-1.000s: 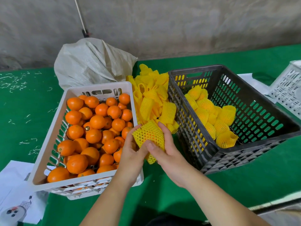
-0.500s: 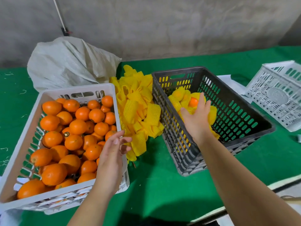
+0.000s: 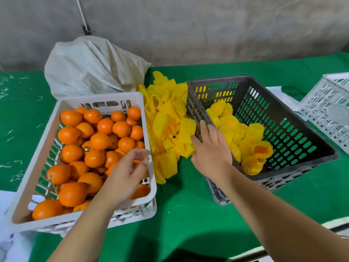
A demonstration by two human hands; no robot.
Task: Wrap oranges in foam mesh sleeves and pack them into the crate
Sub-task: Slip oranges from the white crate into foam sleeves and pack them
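A white crate (image 3: 105, 97) at the left holds several bare oranges (image 3: 98, 140). My left hand (image 3: 126, 173) hovers over its right side, fingers apart, holding nothing. A pile of yellow foam mesh sleeves (image 3: 168, 125) lies between the two crates. The dark grey crate (image 3: 283, 110) at the right holds several wrapped oranges (image 3: 243, 140). My right hand (image 3: 211, 150) is over that crate's near-left rim, next to the sleeve pile, fingers spread and empty.
A grey-white woven sack (image 3: 92, 69) stands behind the white crate. Another white crate (image 3: 328, 108) sits at the far right. Everything rests on a green cloth (image 3: 188, 214). White paper (image 3: 11, 246) lies at the bottom left.
My right hand let go of the wrapped orange in the dark crate and drew back left towards the sleeve pile. My left hand moved over the oranges.
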